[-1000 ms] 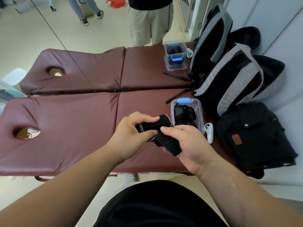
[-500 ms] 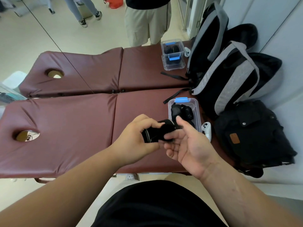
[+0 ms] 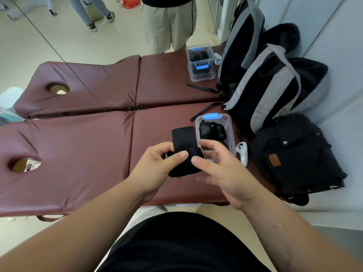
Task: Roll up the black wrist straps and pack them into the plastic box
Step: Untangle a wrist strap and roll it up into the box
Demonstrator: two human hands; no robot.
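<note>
While our left hand (image 3: 157,167) gripped the half-rolled black wrist strap (image 3: 183,138) just beside the plastic box (image 3: 229,122), our right hand (image 3: 224,171) hovered open nearby, and we judged its free flap could unroll with only 1 hand holding.

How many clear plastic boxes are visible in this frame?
2. The near plastic box sits open on the near massage table, beyond the right hand, holding rolled straps. The far plastic box stands on the far massage table beside a grey backpack. Bags could hide others.
</note>
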